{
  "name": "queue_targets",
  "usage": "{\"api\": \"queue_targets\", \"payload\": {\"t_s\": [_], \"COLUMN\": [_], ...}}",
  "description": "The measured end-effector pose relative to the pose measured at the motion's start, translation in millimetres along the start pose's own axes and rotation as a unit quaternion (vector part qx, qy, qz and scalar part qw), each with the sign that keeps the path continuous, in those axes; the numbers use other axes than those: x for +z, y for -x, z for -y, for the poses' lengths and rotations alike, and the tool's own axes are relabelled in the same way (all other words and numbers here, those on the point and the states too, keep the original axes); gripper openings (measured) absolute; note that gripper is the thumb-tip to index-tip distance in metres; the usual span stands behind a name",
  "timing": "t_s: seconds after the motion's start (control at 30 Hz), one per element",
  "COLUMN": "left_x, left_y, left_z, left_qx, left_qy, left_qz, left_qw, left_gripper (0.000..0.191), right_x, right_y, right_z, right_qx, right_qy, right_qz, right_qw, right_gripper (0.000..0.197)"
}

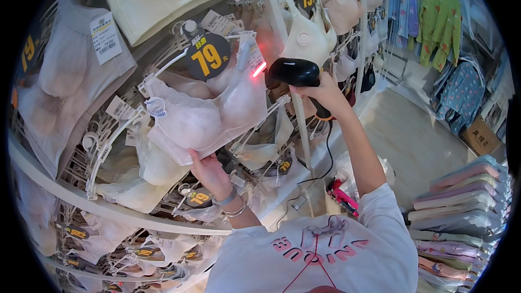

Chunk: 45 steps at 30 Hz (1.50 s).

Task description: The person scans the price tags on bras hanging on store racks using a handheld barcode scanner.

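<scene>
My right hand (pixel 321 91) is closed around the handle of a black handheld barcode scanner (pixel 295 72), whose cable hangs down. Its red light falls on a white barcode tag (pixel 256 59) at the strap of a pale pink bra (pixel 195 124). That bra hangs on a white hanger, with a round black price sign (pixel 209 57) at the hanger's hook. Below it, my left hand (pixel 209 173) touches the bra's lower edge, thumb and fingers at the fabric; the far side of its grip is hidden. A cream bra (pixel 307 38) hangs beyond the scanner.
Curved white rack rails (pixel 122 211) carry several rows of bras. A white upright post (pixel 301 138) stands by my right forearm. Pyjamas (pixel 439 24) hang at the upper right, above a cardboard box (pixel 481 136). Folded-looking garments (pixel 460 199) line the lower right. A pink object (pixel 342 197) lies beside my right sleeve.
</scene>
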<state>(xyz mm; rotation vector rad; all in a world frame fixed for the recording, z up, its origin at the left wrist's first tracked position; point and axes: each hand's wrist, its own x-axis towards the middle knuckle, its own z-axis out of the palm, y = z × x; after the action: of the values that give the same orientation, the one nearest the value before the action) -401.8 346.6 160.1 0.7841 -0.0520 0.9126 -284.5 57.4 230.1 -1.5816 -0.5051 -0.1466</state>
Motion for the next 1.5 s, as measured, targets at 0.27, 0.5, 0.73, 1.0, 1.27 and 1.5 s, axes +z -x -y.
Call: {"api": "queue_targets", "payload": {"t_s": [0.27,0.5,0.73,1.0,1.27,1.5], "left_x": [8,9,-3,-5,-36,-53], "left_y": [2,4,29,107,214,315], "left_z": [4,10,43,148,255,279], "left_qx": [0.011,0.018,-0.064,-0.355,-0.414,-0.034], "left_qy": [0.014,0.001,-0.074,-0.163,-0.287,-0.489], "left_qz": [0.000,-0.006,-0.014,0.160,0.402,0.701], "left_qw": [1.000,1.000,0.995,0.907,0.765,0.518], "left_gripper": [0.042,0.044,0.047,0.028,0.029,0.038], "right_x": [-8,-13,11,36,-23,-18], "right_y": [17,45,128,261,389,441], "right_z": [10,15,-37,-176,-233,-252], "right_qx": [-0.020,0.013,0.063,0.212,0.253,0.297], "right_qy": [-0.041,-0.020,-0.185,-0.073,0.235,0.099], "right_qz": [-0.032,-0.047,0.047,-0.062,-0.259,-0.472], "right_qw": [0.998,0.999,0.980,0.973,0.902,0.824], "right_gripper": [0.028,0.031,0.043,0.052,0.068,0.040]}}
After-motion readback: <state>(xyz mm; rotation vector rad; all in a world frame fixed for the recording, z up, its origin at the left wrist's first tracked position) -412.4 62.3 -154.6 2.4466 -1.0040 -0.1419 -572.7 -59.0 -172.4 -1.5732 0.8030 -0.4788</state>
